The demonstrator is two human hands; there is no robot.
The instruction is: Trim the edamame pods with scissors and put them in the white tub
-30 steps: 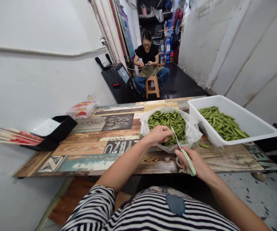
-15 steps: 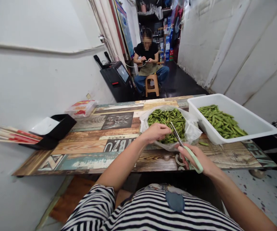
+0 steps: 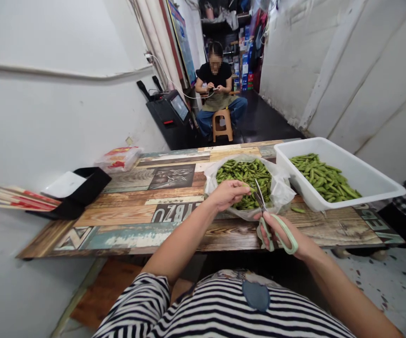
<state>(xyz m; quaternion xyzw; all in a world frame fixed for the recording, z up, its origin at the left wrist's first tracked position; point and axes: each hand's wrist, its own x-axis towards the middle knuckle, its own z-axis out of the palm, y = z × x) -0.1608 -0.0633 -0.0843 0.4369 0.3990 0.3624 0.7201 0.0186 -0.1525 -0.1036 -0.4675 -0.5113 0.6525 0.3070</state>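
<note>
From my remote seat, I have the left grip [image 3: 226, 195] reaching forward and inward, back of the hand upward, forearm slanting across the front edge of the counter [image 3: 118, 218], a wood-plank-patterned top. Its thumb and fingers are pinched together on a slim green bean pod [image 3: 245, 186], which pokes out past the fingertips.

My right grip [image 3: 283, 231] is lower and nearer me, its fingers curled around the pale-green plastic handles of a pair of steel-bladed scissors [image 3: 260, 201]. The blades stand narrowly apart, pointing away from me, tips just right of the left fingertips.

Beyond both grips sits a translucent white plastic bag [image 3: 283, 191] full of green pods [image 3: 244, 166]. Right of the right grip is a white rectangular plastic tub [image 3: 375, 182] partly filled with more pods, with one loose green pod [image 3: 297, 210] near it.

For writing, I get a large Z in the printed lettering [image 3: 175, 213] left of the left grip; the rest of that block I can't read reliably. The red print on the clear plastic packet [image 3: 118, 158], farther left and beyond, is illegible to me.
</note>
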